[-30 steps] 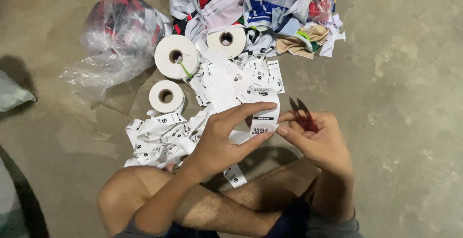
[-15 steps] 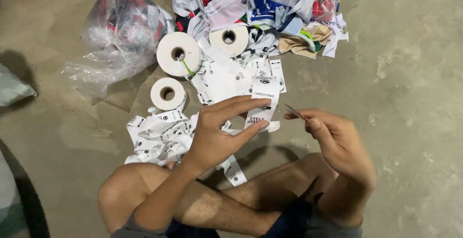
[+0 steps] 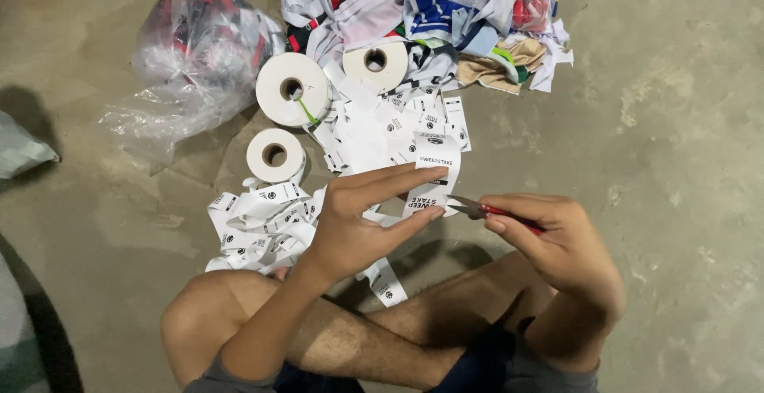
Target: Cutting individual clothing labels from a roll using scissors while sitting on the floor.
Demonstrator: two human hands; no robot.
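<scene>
A crumpled clear plastic bag [image 3: 195,59] is holding red cloth, left of the white tape rolls [image 3: 293,89]. The left hand [image 3: 354,218] is pinching a white printed label strip [image 3: 434,174] between its fingers; the right hand [image 3: 557,238] is closing around small red-handled snips [image 3: 477,208], blades touching the strip's edge.

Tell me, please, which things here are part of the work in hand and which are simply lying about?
In use: white label strip held by left hand; red-handled snips in right hand; loose label ribbon; three white rolls.

Lying about: plastic bag; heap of garments.
</scene>
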